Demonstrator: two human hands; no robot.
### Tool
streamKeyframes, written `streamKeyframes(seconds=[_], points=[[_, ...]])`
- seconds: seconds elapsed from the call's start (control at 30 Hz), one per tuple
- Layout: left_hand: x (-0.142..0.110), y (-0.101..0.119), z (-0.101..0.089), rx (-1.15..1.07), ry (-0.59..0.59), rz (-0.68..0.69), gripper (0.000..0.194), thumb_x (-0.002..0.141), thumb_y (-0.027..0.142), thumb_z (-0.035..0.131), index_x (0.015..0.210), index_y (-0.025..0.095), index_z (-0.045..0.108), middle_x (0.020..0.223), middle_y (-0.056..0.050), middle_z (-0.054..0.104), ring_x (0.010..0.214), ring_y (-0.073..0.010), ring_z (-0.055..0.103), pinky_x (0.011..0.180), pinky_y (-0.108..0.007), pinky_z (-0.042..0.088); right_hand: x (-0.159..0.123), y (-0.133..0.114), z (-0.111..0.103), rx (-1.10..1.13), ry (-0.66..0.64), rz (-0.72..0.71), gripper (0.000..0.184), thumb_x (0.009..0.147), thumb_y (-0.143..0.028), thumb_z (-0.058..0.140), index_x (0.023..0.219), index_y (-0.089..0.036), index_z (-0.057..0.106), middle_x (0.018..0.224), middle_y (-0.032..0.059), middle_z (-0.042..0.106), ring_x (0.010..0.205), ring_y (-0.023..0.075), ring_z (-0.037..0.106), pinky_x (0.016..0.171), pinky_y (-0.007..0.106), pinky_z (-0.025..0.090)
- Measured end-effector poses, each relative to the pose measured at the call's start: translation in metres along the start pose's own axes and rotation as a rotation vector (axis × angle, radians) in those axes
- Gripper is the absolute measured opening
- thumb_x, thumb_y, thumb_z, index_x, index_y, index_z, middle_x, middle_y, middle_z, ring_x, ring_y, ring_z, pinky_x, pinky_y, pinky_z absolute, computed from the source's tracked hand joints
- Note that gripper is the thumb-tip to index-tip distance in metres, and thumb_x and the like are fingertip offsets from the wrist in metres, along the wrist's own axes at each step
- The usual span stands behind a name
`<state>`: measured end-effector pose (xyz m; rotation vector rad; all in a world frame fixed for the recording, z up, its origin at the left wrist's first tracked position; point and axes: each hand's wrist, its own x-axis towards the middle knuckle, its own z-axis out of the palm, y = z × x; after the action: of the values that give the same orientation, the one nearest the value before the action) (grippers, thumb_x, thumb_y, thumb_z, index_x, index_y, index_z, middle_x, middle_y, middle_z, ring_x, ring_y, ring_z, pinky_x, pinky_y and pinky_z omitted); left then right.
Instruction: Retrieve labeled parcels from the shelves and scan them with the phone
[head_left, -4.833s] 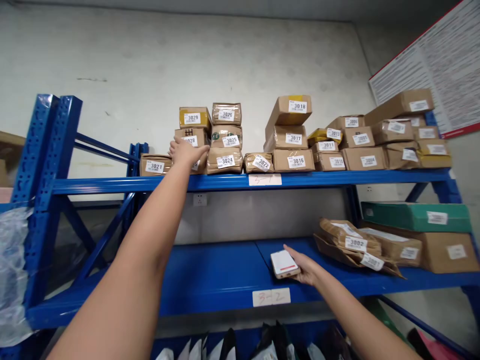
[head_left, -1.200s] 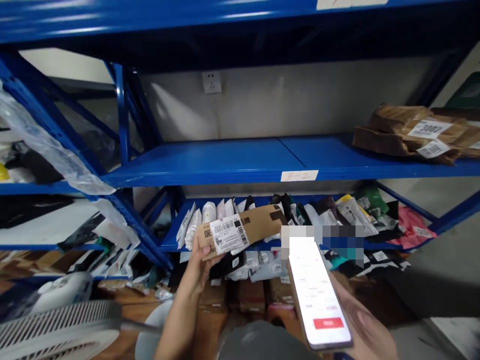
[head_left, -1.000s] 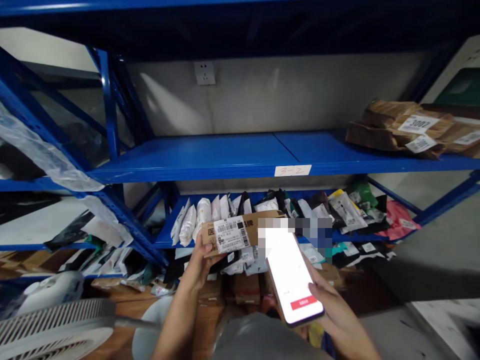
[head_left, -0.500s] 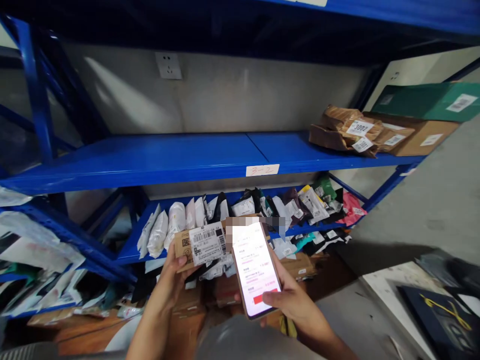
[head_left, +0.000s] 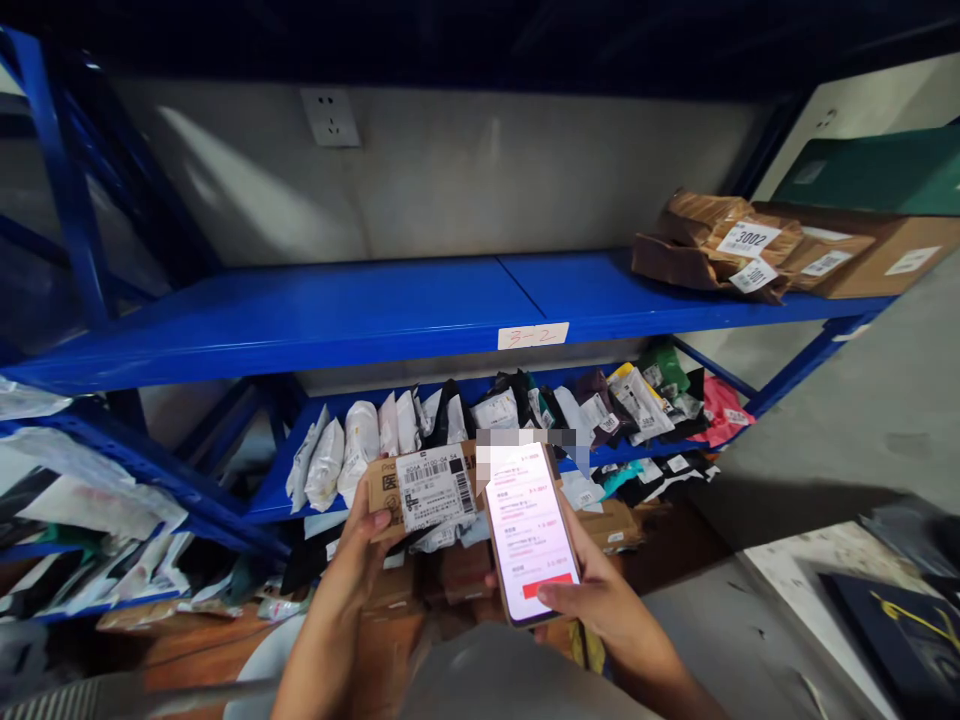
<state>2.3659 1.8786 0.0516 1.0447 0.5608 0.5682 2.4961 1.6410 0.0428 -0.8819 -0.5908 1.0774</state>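
Note:
My left hand (head_left: 365, 535) grips the left end of a small brown cardboard box (head_left: 387, 482), whose white shipping label with barcodes faces me. To its right, my right hand (head_left: 581, 585) is wrapped around a smartphone (head_left: 534, 540), with the thumb lying over a red button low on the lit screen. The phone's top edge is close to the right end of the box, where a blurred patch covers part of both. Whether the two touch, I cannot tell.
Beyond my hands a blue shelf (head_left: 360, 310) bears brown parcels (head_left: 709, 225) and a green box (head_left: 877, 170) at the right. Bagged parcels (head_left: 360, 445) stand in a row on the lower shelf. More packages fill a rack at the left; a white surface (head_left: 806, 570) is at the right.
The view has shifted slightly, so box, phone and both hands appear a little further right. The list on the phone screen shows different lines. Both grips are unchanged.

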Motion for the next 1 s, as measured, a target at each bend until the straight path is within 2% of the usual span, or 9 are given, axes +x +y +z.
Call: streamKeyframes(seconds=[0.17,0.43,0.57,0.63,0.83,1.0], points=[[0.006,0.001,0.001,-0.009,-0.009,0.008,0.086,0.062,0.038,0.067,0.142,0.032,0.037,0.13,-0.008,0.057,0.11,-0.0324,0.058,0.085,-0.047,0.052,0.003,-0.004,0.0,-0.019,-0.031,-0.004,0.116,0.075,-0.02,0.077,0.148,-0.04,-0.011,0.119,0.0113,0.066,0.102,0.0317,0.067,0.056,0.03,0.059],[0.012,0.0,0.004,-0.021,-0.014,-0.025,0.086,0.061,0.037,0.067,0.142,0.03,0.038,0.132,-0.009,0.056,0.112,-0.0331,0.057,0.085,-0.046,0.052,0.002,-0.001,-0.001,-0.036,0.026,-0.017,0.111,0.075,-0.024,0.077,0.148,-0.041,-0.004,0.124,0.0121,0.063,0.101,0.0335,0.067,0.054,0.031,0.058],[0.016,-0.004,0.003,-0.028,-0.046,-0.032,0.087,0.061,0.039,0.067,0.142,0.03,0.037,0.135,-0.009,0.054,0.115,-0.0341,0.055,0.086,-0.047,0.051,0.004,-0.004,0.002,-0.033,0.026,-0.002,0.114,0.074,-0.026,0.077,0.148,-0.036,-0.009,0.113,0.0115,0.069,0.094,0.0309,0.07,0.053,0.029,0.057],[0.018,-0.005,0.002,-0.02,-0.067,-0.015,0.086,0.063,0.039,0.066,0.143,0.031,0.035,0.136,-0.009,0.053,0.117,-0.0343,0.053,0.087,-0.047,0.051,0.004,-0.005,0.004,-0.025,0.036,0.0,0.113,0.073,-0.025,0.077,0.149,-0.035,-0.006,0.111,0.0111,0.07,0.096,0.0319,0.069,0.053,0.028,0.056],[0.02,-0.008,0.003,-0.03,-0.09,-0.023,0.086,0.064,0.038,0.066,0.143,0.033,0.034,0.137,-0.008,0.051,0.119,-0.0346,0.051,0.09,-0.048,0.049,0.003,-0.003,0.001,-0.019,0.05,-0.045,0.106,0.074,-0.022,0.076,0.148,-0.037,0.002,0.122,0.0116,0.066,0.094,0.029,0.07,0.056,0.03,0.057],[0.023,-0.008,0.006,-0.044,-0.115,-0.024,0.088,0.063,0.036,0.067,0.144,0.031,0.034,0.135,-0.009,0.052,0.12,-0.0356,0.051,0.092,-0.048,0.048,0.003,-0.001,-0.006,-0.068,0.036,-0.025,0.106,0.075,-0.025,0.076,0.148,-0.034,-0.001,0.11,0.0111,0.07,0.089,0.028,0.071,0.055,0.029,0.057]])
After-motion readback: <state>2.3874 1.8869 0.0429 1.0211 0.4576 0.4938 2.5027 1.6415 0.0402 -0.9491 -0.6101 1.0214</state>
